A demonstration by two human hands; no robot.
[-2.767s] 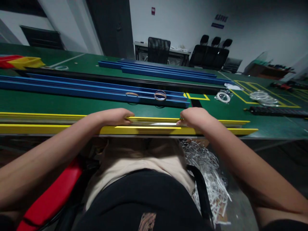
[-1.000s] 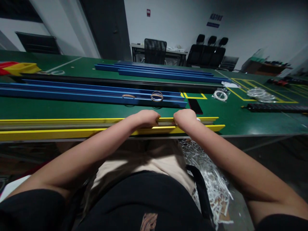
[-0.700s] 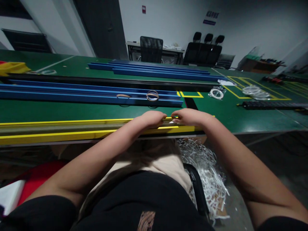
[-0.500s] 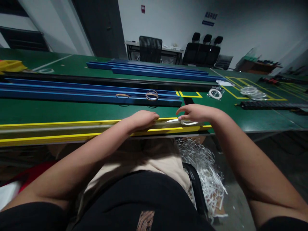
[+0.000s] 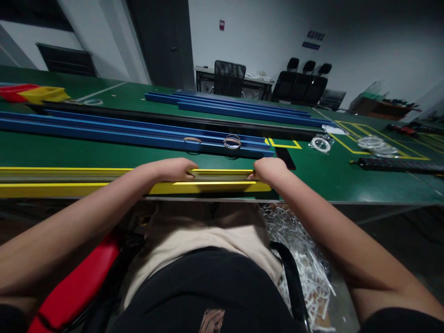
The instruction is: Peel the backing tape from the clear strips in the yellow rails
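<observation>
A long yellow channel rail [image 5: 222,187] with a pale grey groove lies along the near edge of the green table [image 5: 333,185]. My left hand [image 5: 173,169] is closed over the rail, its thumb and fingertips at the groove. Near the rail's right end, my right hand [image 5: 269,170] has its fingers curled down onto it. Any small thing under the right fingers is hidden. Just beyond that hand lies a flat black object [image 5: 285,158].
Blue rails [image 5: 132,133] lie behind, with a thin brown-edged ring [image 5: 232,142] on one. A black rail [image 5: 194,121] and more blue rails [image 5: 243,109] lie farther back. A wrapped white roll [image 5: 321,144] sits at right. Shredded white strips [image 5: 305,263] heap below the table.
The yellow rail has shifted left under my hands. My left hand has moved left along it; my right hand has lowered onto its end. The white strip at my right fingers no longer shows.
</observation>
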